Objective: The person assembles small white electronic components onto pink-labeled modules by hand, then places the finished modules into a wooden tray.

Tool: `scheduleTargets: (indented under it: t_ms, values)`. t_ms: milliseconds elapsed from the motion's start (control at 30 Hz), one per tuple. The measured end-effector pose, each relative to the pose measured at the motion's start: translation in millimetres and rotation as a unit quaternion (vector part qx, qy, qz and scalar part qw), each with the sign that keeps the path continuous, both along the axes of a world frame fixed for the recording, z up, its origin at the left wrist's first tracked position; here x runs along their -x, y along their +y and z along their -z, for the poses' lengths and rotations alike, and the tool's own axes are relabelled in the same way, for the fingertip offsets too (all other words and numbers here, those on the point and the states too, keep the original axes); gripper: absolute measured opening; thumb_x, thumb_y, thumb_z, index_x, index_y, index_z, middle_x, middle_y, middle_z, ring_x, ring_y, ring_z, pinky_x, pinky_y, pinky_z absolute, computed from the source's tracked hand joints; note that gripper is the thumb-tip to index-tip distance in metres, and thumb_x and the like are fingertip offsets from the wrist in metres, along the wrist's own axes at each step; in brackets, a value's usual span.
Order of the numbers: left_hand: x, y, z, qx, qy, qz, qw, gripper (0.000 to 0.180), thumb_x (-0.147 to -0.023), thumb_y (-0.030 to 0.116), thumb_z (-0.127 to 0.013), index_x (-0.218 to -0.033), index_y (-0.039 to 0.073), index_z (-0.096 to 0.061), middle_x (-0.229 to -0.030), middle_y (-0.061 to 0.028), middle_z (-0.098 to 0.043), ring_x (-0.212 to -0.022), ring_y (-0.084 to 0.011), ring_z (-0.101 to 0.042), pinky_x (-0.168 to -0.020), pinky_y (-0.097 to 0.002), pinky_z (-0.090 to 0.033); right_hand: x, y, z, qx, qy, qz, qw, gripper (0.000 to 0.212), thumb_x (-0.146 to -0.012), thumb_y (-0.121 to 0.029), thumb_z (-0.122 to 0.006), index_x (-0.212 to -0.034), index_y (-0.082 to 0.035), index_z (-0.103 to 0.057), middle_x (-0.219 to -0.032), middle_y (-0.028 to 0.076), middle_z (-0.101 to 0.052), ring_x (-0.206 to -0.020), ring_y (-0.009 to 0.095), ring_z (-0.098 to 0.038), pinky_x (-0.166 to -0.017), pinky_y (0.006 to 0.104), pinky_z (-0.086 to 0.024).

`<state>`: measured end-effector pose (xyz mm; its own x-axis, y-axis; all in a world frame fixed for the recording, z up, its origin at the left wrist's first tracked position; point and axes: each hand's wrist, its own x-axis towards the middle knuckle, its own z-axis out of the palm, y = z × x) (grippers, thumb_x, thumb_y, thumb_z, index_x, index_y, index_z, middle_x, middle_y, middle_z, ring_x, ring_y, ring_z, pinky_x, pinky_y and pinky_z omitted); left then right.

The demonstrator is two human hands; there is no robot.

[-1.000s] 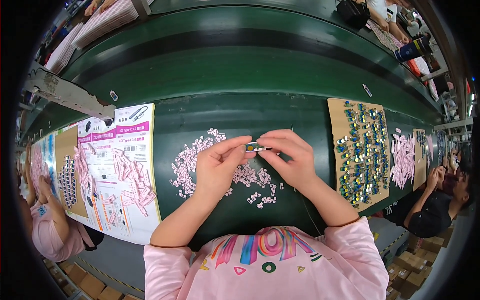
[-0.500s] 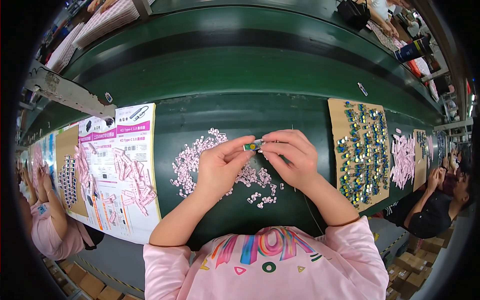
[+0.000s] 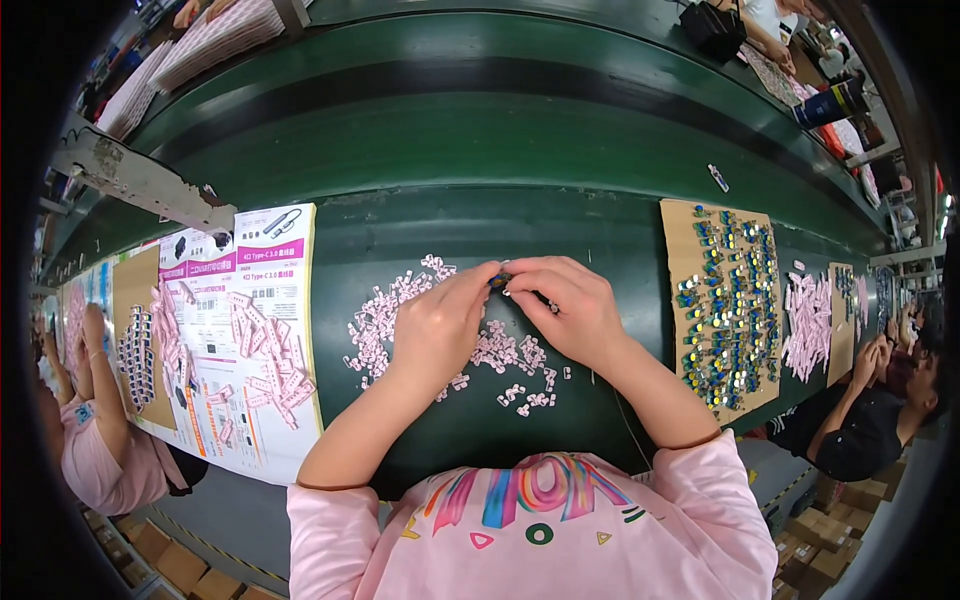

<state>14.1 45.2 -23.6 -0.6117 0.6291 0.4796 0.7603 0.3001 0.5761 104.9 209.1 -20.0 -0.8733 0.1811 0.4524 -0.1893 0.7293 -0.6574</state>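
Both hands meet in front of me over the green worktable. My left hand point(image 3: 440, 325) pinches a small circuit board point(image 3: 499, 281) with a dark, partly yellow component; the fingers hide most of it. From the other side, my right hand point(image 3: 572, 308) grips the same board with thumb and fingertips. Beneath and left of my hands lies a loose pile of small pink pieces with dark openings point(image 3: 382, 315). A few more pink pieces point(image 3: 525, 400) are scattered below my hands.
On the right, a cardboard sheet point(image 3: 678, 240) bears rows of circuit boards point(image 3: 722, 310), beside long pink shells point(image 3: 807, 325). Printed sheets point(image 3: 265, 455) with pink shells point(image 3: 265, 345) lie left. Behind runs a green conveyor point(image 3: 480, 140) carrying a small item point(image 3: 718, 178). Co-workers sit on both sides.
My fingers have closed in around the board, which is now turned and more hidden. My right fingertips have come nearer to the left ones. The small items on the conveyor have shifted left.
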Motion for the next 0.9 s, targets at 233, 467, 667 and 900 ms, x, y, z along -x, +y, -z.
scheduleTargets:
  t_ms: [233,467,667,900]
  values:
    - [10.1,0.0,10.1,0.042,0.1,0.019,0.994,0.031,-0.08,0.001,-0.065,-0.11,0.007,-0.069,-0.098,-0.0046,-0.074,-0.073,-0.0192,-0.072,-0.058,-0.03,-0.053,2.2,0.4,4.8,0.09,-0.081,-0.017,0.993,0.013,-0.081,0.005,-0.07,-0.09,-0.003,-0.071,-0.103,0.004,-0.073,-0.083,0.014,-0.066,-0.069,0.0223,-0.052]
    - [16.5,1.1,6.5,0.06,0.016,0.073,0.995,0.033,-0.079,0.001,-0.064,-0.111,0.008,-0.068,-0.1,-0.0046,-0.074,-0.071,-0.0201,-0.071,-0.059,-0.0314,-0.054,10.2,19.1,-2.5,0.379,-0.248,-0.003,0.892,0.011,-0.084,0.005,-0.07,-0.094,0.001,-0.071,-0.089,0.005,-0.073,-0.072,0.009,-0.065,-0.065,0.0184,-0.051]
    - [21.9,-0.8,1.4,0.116,0.081,0.019,0.99,0.03,-0.082,0.0,-0.065,-0.111,0.006,-0.07,-0.094,-0.0053,-0.075,-0.065,-0.0177,-0.067,-0.057,-0.0289,-0.052,18.0,24.6,-17.2,0.437,-0.287,-0.015,0.852,0.01,-0.083,0.001,-0.071,-0.092,0.0,-0.073,-0.075,0.002,-0.071,-0.062,0.005,-0.059,-0.057,0.0176,-0.048]
    - [33.0,-17.0,-13.1,0.002,-0.311,-0.064,0.948,0.031,-0.083,-0.002,-0.067,-0.113,0.003,-0.072,-0.092,-0.0058,-0.075,-0.067,-0.0118,-0.064,-0.061,-0.0227,-0.05,21.5,31.0,0.4,0.213,-0.12,0.056,0.968,0.008,-0.082,0.001,-0.072,-0.088,-0.003,-0.074,-0.085,0.002,-0.071,-0.067,0.008,-0.061,-0.059,0.0197,-0.047]
